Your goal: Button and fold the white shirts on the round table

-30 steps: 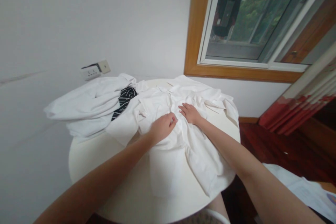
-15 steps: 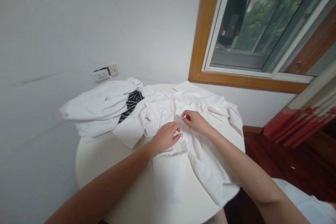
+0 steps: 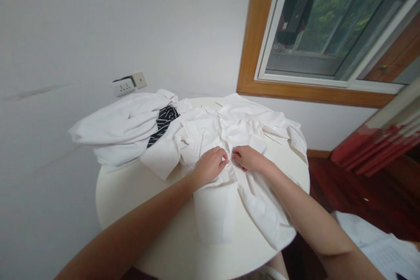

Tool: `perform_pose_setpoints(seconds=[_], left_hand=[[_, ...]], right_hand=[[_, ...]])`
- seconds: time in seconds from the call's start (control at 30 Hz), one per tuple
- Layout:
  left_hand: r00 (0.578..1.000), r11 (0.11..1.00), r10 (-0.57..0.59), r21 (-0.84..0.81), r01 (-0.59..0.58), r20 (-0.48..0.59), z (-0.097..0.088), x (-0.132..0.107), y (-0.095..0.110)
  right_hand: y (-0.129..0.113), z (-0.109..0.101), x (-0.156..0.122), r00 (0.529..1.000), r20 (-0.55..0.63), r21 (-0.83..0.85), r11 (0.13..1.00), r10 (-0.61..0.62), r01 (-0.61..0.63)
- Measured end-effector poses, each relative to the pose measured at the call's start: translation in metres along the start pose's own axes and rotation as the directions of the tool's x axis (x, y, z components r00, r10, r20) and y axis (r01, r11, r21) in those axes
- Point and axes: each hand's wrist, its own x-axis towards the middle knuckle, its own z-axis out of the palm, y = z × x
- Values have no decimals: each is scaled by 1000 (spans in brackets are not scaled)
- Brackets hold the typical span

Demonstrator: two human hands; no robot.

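Observation:
A white shirt (image 3: 249, 131) lies spread and rumpled over a round white table (image 3: 138, 192). My left hand (image 3: 210, 166) and my right hand (image 3: 247, 158) meet at the shirt's front opening, fingertips almost touching. Both pinch the fabric edges there, fingers curled. The shirt's lower part (image 3: 262, 214) hangs over the table's near right edge. A second white garment (image 3: 114, 129) is heaped at the table's back left, with a black striped piece of cloth (image 3: 162, 123) lying between the two.
The table stands against a white wall with a socket strip (image 3: 126, 85). A wood-framed window (image 3: 252, 52) is at the right. Red curtain (image 3: 377, 140) and dark wooden floor (image 3: 344, 192) lie to the right. White papers (image 3: 383, 249) show at the lower right corner.
My right hand has moved down the shirt front toward me and closed into a pinch. My left hand has shifted to meet it, so the two now nearly touch.

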Motion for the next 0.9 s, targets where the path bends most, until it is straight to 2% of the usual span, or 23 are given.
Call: perform_pose_setpoints(seconds=[0.17,0.4,0.53,0.63,0.73,0.9], left_hand=[[1000,1000,-3,-3,3,-17,1,0,-3],[1000,999,8,-44,-9,-30,5,2,-10],[999,995,-10,-95,7,-33,5,3,-11],[998,994,-32,-105,27,-49,6,3,-10],[997,993,-51,-111,44,-56,6,2,-8],[996,987,-66,-152,56,-65,1,2,-2]], right_hand=[[1,3,-2,998,-62,-136,991,1,-10],[-6,25,0,978,-197,-345,930,61,-128],[-9,27,-3,978,-209,-411,905,25,-112],[-5,20,-4,985,-172,-396,915,4,-73],[1,10,-4,989,-143,-305,952,-35,-10],[5,0,-5,971,-223,-114,991,-91,66]])
